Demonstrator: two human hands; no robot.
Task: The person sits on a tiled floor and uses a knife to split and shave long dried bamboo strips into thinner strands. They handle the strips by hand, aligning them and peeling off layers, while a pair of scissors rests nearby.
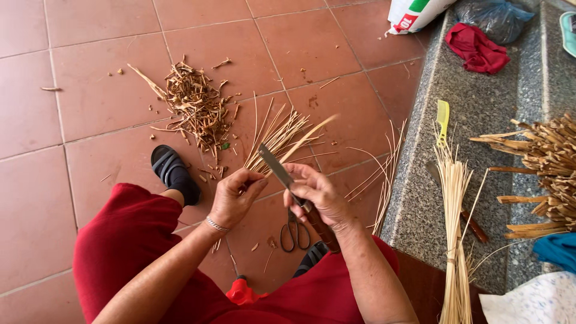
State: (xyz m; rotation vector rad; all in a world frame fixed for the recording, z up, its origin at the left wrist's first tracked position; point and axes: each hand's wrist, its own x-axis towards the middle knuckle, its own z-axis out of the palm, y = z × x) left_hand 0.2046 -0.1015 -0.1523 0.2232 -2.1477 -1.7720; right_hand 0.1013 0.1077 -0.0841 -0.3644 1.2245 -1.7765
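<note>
The right hand point(318, 195) is closed around the dark wooden handle of a long, flat steel knife point(277, 168), fingers wrapped and pressed together, with the blade angled up and away from the body, probably so that the edge works outward, clear of the legs. The left hand point(235, 198) sits just left of the knife, its thumb and forefinger pinching a thin, pale bamboo strip point(306, 137) close to the blade; the other fingers curl in under it. The strip runs past the blade and up to the right, its far end blurred, so where exactly the edge meets it cannot be told.

Just beyond the knife, a loose fan of pale split slivers point(277, 135) lies on the red tiled floor point(90, 120), within easy reach. Farther out, up and to the left of the knife, sits a heap of brown shavings and offcuts point(195, 105), apart from the clean slivers. Directly below the knife, between the person's feet, black-handled scissors point(295, 231) lie flat on the tiles. A black sandal point(174, 173) is on the foot left of the knife.

To the right of the knife rises a grey speckled stone step point(480, 102). On it stands a tied bundle of fine pale strips point(454, 228), with a yellow-green comb point(443, 120) at its top and a pile of thicker split bamboo pieces point(549, 162) farther right. A red cloth point(477, 48) lies at the far end.
</note>
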